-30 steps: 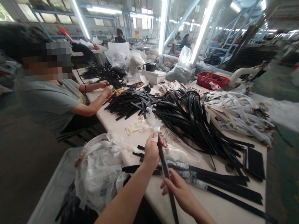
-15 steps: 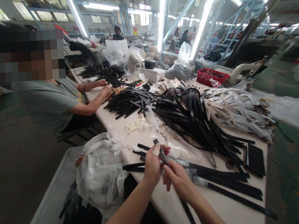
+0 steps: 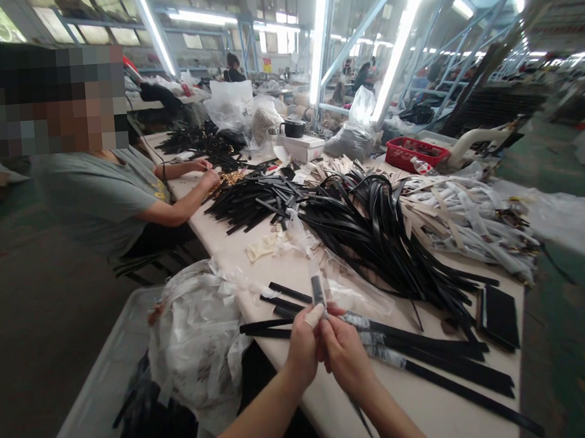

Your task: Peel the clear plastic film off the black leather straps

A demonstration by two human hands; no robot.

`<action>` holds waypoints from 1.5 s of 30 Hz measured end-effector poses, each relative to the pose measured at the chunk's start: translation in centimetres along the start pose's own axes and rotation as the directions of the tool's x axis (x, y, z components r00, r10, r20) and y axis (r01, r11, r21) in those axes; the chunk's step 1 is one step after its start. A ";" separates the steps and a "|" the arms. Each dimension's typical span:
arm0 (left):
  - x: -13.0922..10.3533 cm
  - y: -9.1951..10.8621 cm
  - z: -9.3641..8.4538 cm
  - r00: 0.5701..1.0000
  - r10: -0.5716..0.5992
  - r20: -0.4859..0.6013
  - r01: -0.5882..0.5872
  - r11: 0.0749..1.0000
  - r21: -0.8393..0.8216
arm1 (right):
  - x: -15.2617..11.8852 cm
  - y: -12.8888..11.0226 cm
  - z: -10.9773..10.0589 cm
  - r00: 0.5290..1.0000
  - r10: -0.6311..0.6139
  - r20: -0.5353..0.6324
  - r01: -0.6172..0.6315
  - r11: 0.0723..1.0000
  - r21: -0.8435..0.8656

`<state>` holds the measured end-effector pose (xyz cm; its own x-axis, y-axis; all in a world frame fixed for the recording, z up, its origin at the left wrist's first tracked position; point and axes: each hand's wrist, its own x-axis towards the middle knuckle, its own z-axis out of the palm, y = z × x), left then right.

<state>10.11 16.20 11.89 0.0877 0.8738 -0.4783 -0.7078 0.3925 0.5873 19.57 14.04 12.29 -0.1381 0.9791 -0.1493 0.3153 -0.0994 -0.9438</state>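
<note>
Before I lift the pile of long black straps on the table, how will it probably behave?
The pile of long black straps will likely flop, since many straps bend into curves. They may also slip over one another, because their surfaces look glossy.

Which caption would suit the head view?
Left hand and right hand hold a black strip at a table piled with black straps.
</note>
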 end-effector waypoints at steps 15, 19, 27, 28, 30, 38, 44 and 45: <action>0.2 -0.8 -0.4 0.999 0.033 -0.020 -0.034 0.998 -0.060 | -0.5 0.9 0.6 0.997 -0.046 -0.055 0.039 0.991 -0.127; 0.7 0.8 -0.2 0.994 0.102 -0.032 -0.103 0.994 -0.020 | -1.1 1.1 0.8 1.000 0.028 0.013 -0.027 0.997 -0.070; -0.2 -1.2 -0.1 0.988 0.107 0.108 -0.126 0.974 0.189 | 0.2 0.7 0.4 0.987 -0.081 -0.139 0.060 0.987 -0.146; -0.2 -1.2 -0.3 0.990 0.093 0.107 -0.112 0.976 0.188 | 0.2 0.9 0.4 0.988 -0.079 -0.133 0.060 0.988 -0.139; 0.2 -0.7 -0.4 0.991 0.071 0.117 -0.089 0.983 0.163 | 0.0 1.2 0.4 0.993 -0.061 -0.102 0.051 0.994 -0.100; 1.2 -0.3 0.0 0.989 0.107 0.106 -0.125 0.976 0.178 | 0.2 0.9 -0.3 0.995 -0.048 -0.084 0.044 0.997 -0.057; 0.7 -1.1 -0.5 0.987 0.126 0.099 -0.141 0.978 0.154 | -0.1 1.5 -0.4 0.996 -0.070 -0.062 0.067 0.996 -0.053; 0.9 -0.7 -0.3 0.987 0.124 0.104 -0.137 0.982 0.129 | -0.1 1.6 -0.3 0.997 -0.067 -0.042 0.065 0.997 -0.036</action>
<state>10.51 16.63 10.82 0.0718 0.9406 -0.3317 -0.6171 0.3032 0.7262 20.43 13.81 10.89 -0.1196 0.9901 -0.0736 0.3395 -0.0289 -0.9401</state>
